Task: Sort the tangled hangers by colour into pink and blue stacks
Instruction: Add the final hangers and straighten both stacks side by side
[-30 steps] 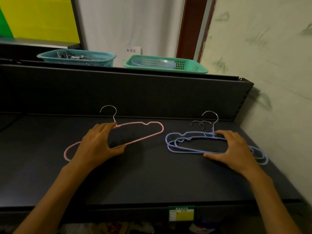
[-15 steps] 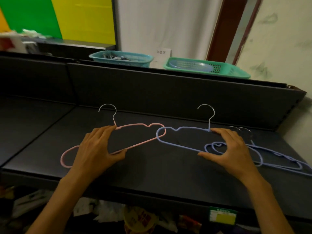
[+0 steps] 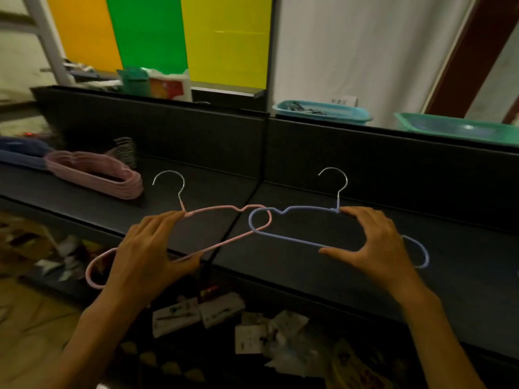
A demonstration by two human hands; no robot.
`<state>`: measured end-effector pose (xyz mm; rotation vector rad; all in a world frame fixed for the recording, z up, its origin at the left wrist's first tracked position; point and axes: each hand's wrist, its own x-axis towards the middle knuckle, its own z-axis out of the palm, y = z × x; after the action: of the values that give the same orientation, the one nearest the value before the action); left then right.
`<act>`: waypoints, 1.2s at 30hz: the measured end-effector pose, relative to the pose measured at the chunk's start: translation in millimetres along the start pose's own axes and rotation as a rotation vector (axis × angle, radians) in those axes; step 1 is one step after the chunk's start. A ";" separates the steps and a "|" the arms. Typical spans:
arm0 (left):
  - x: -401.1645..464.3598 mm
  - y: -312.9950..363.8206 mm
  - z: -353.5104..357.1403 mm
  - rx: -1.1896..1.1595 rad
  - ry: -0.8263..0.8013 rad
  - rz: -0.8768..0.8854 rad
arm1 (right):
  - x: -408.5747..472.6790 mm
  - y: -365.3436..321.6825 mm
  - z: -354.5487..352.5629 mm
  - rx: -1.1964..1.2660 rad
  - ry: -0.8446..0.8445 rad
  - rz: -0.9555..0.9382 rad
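Note:
My left hand (image 3: 146,254) grips a pink hanger (image 3: 219,210) by its middle, fingers on the top bar and thumb on the bottom bar. My right hand (image 3: 376,245) grips a blue hanger (image 3: 306,209) the same way. Both hangers are held above the dark shelf (image 3: 323,279), hooks pointing up, and their inner ends overlap near the centre. A stack of pink hangers (image 3: 95,172) lies on the shelf at the far left, with a blue stack (image 3: 19,153) just beyond it at the frame edge.
The shelf has a dark back panel (image 3: 196,138) and a seam down the middle. Two teal baskets (image 3: 323,112) (image 3: 460,127) sit on top at the right. Below the shelf edge lie packaged goods and paper cards (image 3: 224,313). A box (image 3: 168,85) stands at the back left.
Both hands have lifted their hangers off the shelf and carried them leftward. The blue hanger left the other blue ones behind, and the pink and blue stacks at far left have come into view.

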<state>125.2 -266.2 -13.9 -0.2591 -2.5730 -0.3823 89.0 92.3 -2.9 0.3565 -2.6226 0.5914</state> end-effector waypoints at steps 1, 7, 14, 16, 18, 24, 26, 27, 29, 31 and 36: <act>-4.3 -18.8 -6.9 0.007 0.006 -0.010 | 6.9 -17.6 11.3 0.010 0.001 -0.012; -25.6 -126.3 -44.8 0.076 0.006 -0.127 | 57.3 -111.4 78.9 0.053 -0.033 -0.069; -35.9 -245.2 -70.0 0.108 0.045 -0.203 | 120.4 -207.3 157.3 0.087 -0.075 -0.142; -32.0 -277.4 -72.1 0.121 0.056 -0.215 | 138.6 -231.0 180.4 0.082 -0.071 -0.140; -22.4 -308.1 -73.6 0.126 0.050 -0.223 | 155.3 -253.8 204.1 0.080 -0.061 -0.136; 31.3 -391.6 -81.7 0.086 0.033 -0.155 | 200.8 -312.7 249.1 0.100 0.004 -0.092; 50.1 -417.1 -80.4 0.072 0.021 -0.107 | 213.8 -324.8 258.8 0.091 0.038 -0.085; 59.4 -427.7 -78.4 0.058 0.010 -0.086 | 219.0 -329.5 263.2 0.085 0.048 -0.074; 78.6 -445.4 -72.3 0.013 -0.018 -0.048 | 228.1 -337.1 268.6 0.071 0.048 -0.023; 98.5 -456.9 -63.4 -0.036 -0.044 0.003 | 235.1 -340.2 270.1 0.046 0.044 0.044; 149.6 -468.0 -42.7 -0.175 -0.112 0.158 | 238.4 -332.1 263.0 0.055 0.130 0.213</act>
<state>-100.9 -704.3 -2.8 -0.5584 -2.6074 -0.5488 -100.7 -355.2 6.5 0.0518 -2.5397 0.7314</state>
